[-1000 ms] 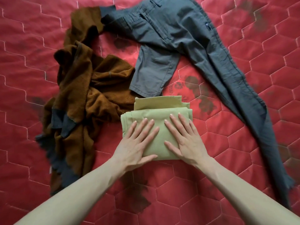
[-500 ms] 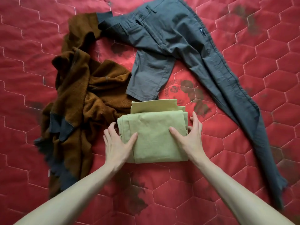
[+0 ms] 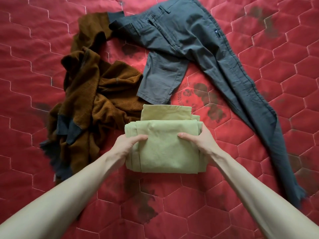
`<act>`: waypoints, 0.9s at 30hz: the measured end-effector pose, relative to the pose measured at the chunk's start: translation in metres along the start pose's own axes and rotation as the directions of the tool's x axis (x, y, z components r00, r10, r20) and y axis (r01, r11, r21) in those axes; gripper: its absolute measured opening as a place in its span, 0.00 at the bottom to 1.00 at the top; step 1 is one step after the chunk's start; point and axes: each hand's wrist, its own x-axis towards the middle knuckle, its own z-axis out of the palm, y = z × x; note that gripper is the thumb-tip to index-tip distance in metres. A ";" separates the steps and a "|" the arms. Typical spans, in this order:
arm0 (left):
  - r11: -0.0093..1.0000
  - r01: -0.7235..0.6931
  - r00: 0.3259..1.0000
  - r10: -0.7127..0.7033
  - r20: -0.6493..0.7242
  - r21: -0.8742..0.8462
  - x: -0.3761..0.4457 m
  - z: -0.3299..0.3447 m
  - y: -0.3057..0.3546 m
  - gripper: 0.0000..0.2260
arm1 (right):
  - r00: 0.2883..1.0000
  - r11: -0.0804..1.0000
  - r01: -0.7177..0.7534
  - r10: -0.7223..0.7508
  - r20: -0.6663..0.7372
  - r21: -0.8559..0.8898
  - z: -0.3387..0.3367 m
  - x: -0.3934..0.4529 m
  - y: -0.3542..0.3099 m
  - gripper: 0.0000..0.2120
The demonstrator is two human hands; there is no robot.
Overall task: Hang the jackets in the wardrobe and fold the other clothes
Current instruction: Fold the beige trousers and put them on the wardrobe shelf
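Note:
A folded pale green garment [image 3: 164, 145] sits in the middle of the red quilted bed [image 3: 259, 152]. My left hand [image 3: 126, 145] grips its left edge, thumb on top and fingers underneath. My right hand [image 3: 202, 142] grips the right edge the same way. A crumpled brown jacket with dark cuffs [image 3: 89, 100] lies to the left, touching the folded garment. Grey trousers [image 3: 198, 54] lie spread out beyond it, one leg running down to the right.
The red quilt with hexagon stitching and dark flower prints fills the whole view. Bare quilt shows below the folded garment and at far left [image 3: 25, 66].
My hands went from pressing flat on top of the folded garment to its two sides, and now grip its edges. The garment looks slightly raised toward me.

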 end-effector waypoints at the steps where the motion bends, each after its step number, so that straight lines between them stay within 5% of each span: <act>1: 1.000 0.020 1.000 -0.020 0.019 -0.011 0.000 -0.002 0.001 0.13 | 1.000 1.000 -0.003 0.003 0.004 0.021 -0.001 -0.002 0.001 0.32; 6: 0.999 0.005 0.997 -0.002 0.073 -0.039 -0.007 -0.008 0.001 0.20 | 0.998 0.997 0.027 -0.031 0.052 0.076 0.001 -0.014 -0.002 0.37; 16: 0.996 -0.081 0.995 0.084 0.062 -0.043 -0.114 -0.034 0.065 0.31 | 0.992 0.985 0.116 -0.121 0.033 0.132 0.004 -0.090 -0.087 0.26; 22: 0.990 -0.011 0.987 0.033 0.156 -0.144 -0.240 -0.058 0.137 0.14 | 0.989 0.979 0.109 -0.124 0.079 0.173 0.006 -0.170 -0.178 0.23; 27: 0.954 0.048 0.988 -0.003 0.151 -0.297 -0.338 -0.087 0.163 0.18 | 0.969 0.988 0.096 -0.121 0.213 0.123 0.008 -0.244 -0.261 0.23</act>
